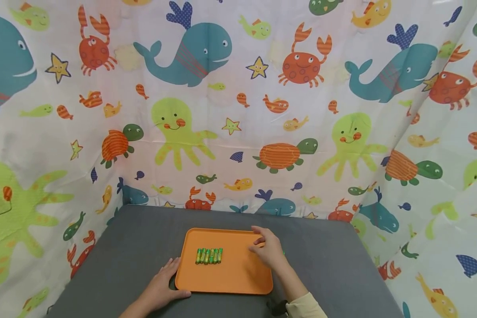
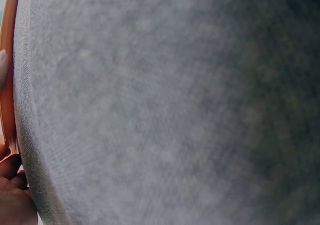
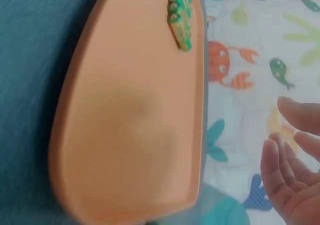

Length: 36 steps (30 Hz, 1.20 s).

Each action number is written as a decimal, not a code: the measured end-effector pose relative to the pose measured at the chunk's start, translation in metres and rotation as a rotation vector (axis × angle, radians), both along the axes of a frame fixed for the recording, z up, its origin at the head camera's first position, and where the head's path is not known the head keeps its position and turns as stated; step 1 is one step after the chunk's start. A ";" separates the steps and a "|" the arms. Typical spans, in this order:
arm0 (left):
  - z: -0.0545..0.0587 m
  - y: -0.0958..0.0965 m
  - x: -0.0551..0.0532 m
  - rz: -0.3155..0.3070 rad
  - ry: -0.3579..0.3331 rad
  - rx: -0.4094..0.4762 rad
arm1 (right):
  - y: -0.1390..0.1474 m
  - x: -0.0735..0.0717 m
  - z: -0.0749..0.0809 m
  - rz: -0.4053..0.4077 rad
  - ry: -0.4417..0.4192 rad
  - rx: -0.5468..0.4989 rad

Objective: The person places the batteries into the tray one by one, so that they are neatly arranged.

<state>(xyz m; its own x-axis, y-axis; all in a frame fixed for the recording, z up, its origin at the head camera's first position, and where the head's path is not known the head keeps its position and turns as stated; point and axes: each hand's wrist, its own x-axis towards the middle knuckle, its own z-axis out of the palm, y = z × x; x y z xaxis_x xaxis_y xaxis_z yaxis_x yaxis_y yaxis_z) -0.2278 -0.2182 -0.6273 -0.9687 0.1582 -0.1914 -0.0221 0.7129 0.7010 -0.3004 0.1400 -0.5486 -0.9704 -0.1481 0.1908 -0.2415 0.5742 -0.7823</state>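
Green batteries [image 1: 212, 256] seem mid-lineup: your spread left hand [image 1: 162, 282] touches the tray [image 1: 226, 280]; your empty, loosely parted right hand [image 1: 269, 251] likely needs another.

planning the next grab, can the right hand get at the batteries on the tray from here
Probably yes: the right hand hovers over the right side of the tray, seemingly empty; the batteries lie uncovered in a row, and the left hand is at the tray's left edge, out of the way.

tray [image 1: 234, 279] is orange, batteries [image 1: 211, 256] green and gold, tabletop [image 1: 318, 256] grey, curtain [image 1: 226, 104] sea-creature patterned.
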 end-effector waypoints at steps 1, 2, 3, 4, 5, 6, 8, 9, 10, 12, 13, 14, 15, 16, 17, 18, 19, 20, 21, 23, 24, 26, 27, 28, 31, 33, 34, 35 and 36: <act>0.000 0.000 0.000 0.000 -0.001 -0.001 | 0.004 0.001 0.000 -0.013 -0.004 0.002; 0.000 0.000 0.000 -0.002 0.000 -0.004 | 0.008 0.001 -0.001 -0.025 -0.009 -0.001; 0.000 0.000 0.000 -0.003 0.001 -0.007 | 0.012 0.002 -0.002 -0.039 -0.019 -0.004; 0.001 0.000 0.000 -0.003 0.001 -0.008 | 0.017 0.002 -0.002 -0.051 -0.025 -0.007; 0.001 0.000 0.000 -0.004 0.001 -0.012 | 0.022 0.003 -0.003 -0.062 -0.032 -0.010; 0.001 0.000 0.000 -0.001 -0.003 -0.012 | 0.027 0.002 -0.004 -0.071 -0.032 -0.011; 0.001 0.000 0.000 0.002 -0.004 -0.014 | 0.038 0.001 -0.006 -0.089 -0.036 -0.011; 0.001 0.000 0.000 0.004 -0.005 -0.014 | 0.043 0.001 -0.007 -0.100 -0.042 -0.006; 0.001 0.000 -0.001 0.006 -0.006 -0.013 | 0.049 0.000 -0.008 -0.111 -0.049 -0.002; 0.001 0.001 -0.001 0.010 -0.010 -0.013 | 0.061 -0.004 -0.012 -0.133 -0.071 0.012; 0.001 0.002 -0.001 0.012 -0.012 -0.015 | 0.067 -0.005 -0.014 -0.144 -0.090 0.021; 0.001 0.002 -0.001 0.012 -0.010 -0.019 | 0.073 -0.007 -0.016 -0.154 -0.109 0.028; 0.001 0.003 -0.001 0.011 -0.009 -0.019 | 0.078 -0.009 -0.019 -0.162 -0.127 0.036; 0.001 0.003 -0.001 0.013 -0.011 -0.022 | 0.082 -0.010 -0.022 -0.163 -0.132 0.053; 0.001 0.004 -0.001 0.015 -0.012 -0.030 | 0.086 -0.012 -0.025 -0.161 -0.135 0.074; 0.001 0.004 -0.001 0.017 -0.013 -0.033 | 0.090 -0.012 -0.028 -0.158 -0.136 0.090; 0.001 0.005 -0.001 0.018 -0.013 -0.040 | 0.093 -0.013 -0.030 -0.154 -0.134 0.110; 0.001 0.005 -0.001 0.018 -0.012 -0.045 | 0.095 -0.013 -0.032 -0.151 -0.131 0.127; 0.001 0.005 -0.002 0.021 -0.013 -0.048 | 0.097 -0.014 -0.034 -0.146 -0.127 0.148; 0.000 0.006 -0.002 0.025 -0.014 -0.058 | 0.099 -0.014 -0.039 -0.142 -0.137 0.168; -0.001 0.005 -0.002 0.025 -0.014 -0.058 | 0.100 -0.014 -0.041 -0.144 -0.147 0.165; -0.002 0.005 -0.002 0.026 -0.012 -0.056 | 0.100 -0.014 -0.046 -0.140 -0.166 0.160; -0.002 0.004 -0.002 0.027 -0.012 -0.052 | 0.100 -0.014 -0.049 -0.140 -0.180 0.153; -0.002 0.004 -0.002 0.027 -0.013 -0.053 | 0.100 -0.015 -0.051 -0.140 -0.192 0.143; -0.002 0.004 -0.002 0.026 -0.011 -0.055 | 0.100 -0.016 -0.058 -0.133 -0.210 0.136; -0.002 0.004 -0.002 0.026 -0.011 -0.057 | 0.100 -0.016 -0.062 -0.133 -0.213 0.140; -0.002 0.004 -0.002 0.027 -0.011 -0.058 | 0.100 -0.016 -0.063 -0.131 -0.206 0.143; -0.002 0.004 -0.002 0.027 -0.013 -0.057 | 0.100 -0.016 -0.064 -0.131 -0.200 0.149; -0.002 0.004 -0.002 0.029 -0.015 -0.056 | 0.100 -0.016 -0.065 -0.129 -0.191 0.154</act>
<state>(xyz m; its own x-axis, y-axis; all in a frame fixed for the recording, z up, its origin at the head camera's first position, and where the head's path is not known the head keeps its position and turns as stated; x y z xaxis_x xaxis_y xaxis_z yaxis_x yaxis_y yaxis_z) -0.2301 -0.2142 -0.6296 -0.9696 0.1190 -0.2140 -0.0535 0.7499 0.6594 -0.3166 0.2402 -0.6137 -0.9993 -0.0345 -0.0128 -0.0154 0.7066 -0.7075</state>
